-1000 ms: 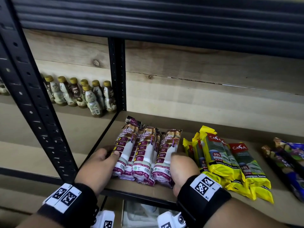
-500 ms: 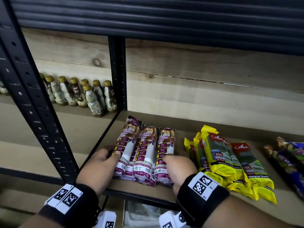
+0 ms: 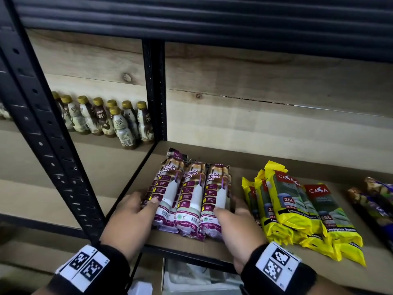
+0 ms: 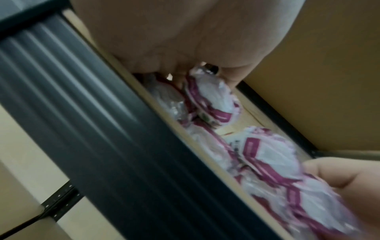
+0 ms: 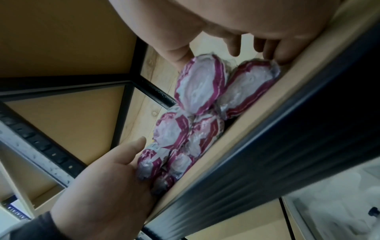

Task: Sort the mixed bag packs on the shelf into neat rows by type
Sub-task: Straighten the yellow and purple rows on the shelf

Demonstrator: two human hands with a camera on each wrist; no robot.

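Nearest, two wrists in black bands with white square-pattern tags enter from 6 o'clock, both forearms reaching forward onto the shelf (image 3: 212, 250).

Left hand (image 3: 131, 216): palm set against the 9 o'clock flank of the purple pack stack (image 3: 191, 194), thumb laid over the top of the outermost pack, fingers (image 5: 131, 146) extended along the stack's side. Pressing, not gripping.

Right hand (image 3: 236, 222): mirrored at the 3 o'clock flank of the same stack, thumb on top of the outermost pack, fingers (image 5: 234, 47) hanging loosely down its far side, partly hidden in the head view. No pack is lifted.

Purple pack stack: white-and-maroon rolls marked "DRAW STRING BAG", three side by side on top, more beneath; the right wrist view shows the rolled ends in two layers. They lie lengthwise, ends toward the front edge, at the 9 o'clock end of the shelf, squeezed between the two hands.

Yellow packs (image 3: 297, 211): "CASA 25L", overlapping in a loose fan, at 3 o'clock of the right hand, just beside it.

Dark blue packs (image 3: 376, 201): at the 3 o'clock edge, apart from the yellow ones, partly cut off.

Bottles (image 3: 106, 120): gold-capped, upright, grouped in the neighbouring bay at 10 o'clock, beyond the black upright post (image 3: 155, 90).
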